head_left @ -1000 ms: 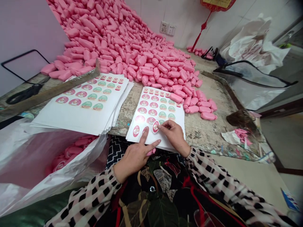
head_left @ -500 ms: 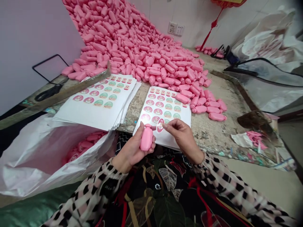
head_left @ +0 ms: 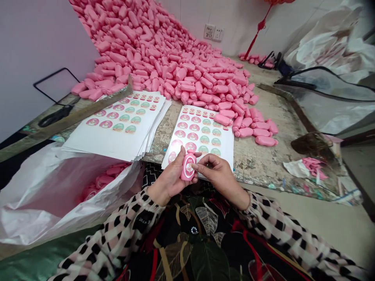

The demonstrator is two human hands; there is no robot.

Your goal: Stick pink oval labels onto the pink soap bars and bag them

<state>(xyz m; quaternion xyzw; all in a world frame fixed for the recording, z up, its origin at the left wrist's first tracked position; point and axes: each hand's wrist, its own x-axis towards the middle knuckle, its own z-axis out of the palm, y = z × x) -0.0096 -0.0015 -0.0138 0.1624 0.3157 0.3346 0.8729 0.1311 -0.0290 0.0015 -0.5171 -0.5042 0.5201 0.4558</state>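
Bottle (head_left: 184,171) in left hand (head_left: 166,181), by front edge of sheet (head_left: 228,142); fingers curled round it. Right hand (head_left: 224,175): thumb, forefinger close together at edge of label (head_left: 190,165) on bottle; cannot tell if pinching. Best keep bottle steady, label centred, smooth outward against bubbles.

Pink bottle (head_left: 188,157), centre: back hidden by left hand (head_left: 168,180). Label (head_left: 188,168) on it: right edge partly covered by right hand (head_left: 221,175); finer print too small to read. Sticker sheet (head_left: 226,157), centre: lower edge partly behind 2 hands; upper right corner under loose bottles (head_left: 244,132). Sheet stack (head_left: 117,144), left: upper left corner beneath wooden strip (head_left: 88,110). Bottle heap (head_left: 164,62), upper left: cut by top edge. Red ornament (head_left: 278,1), upper right: mostly cut off. White bag (head_left: 32,199), lower left: cut by left edge.
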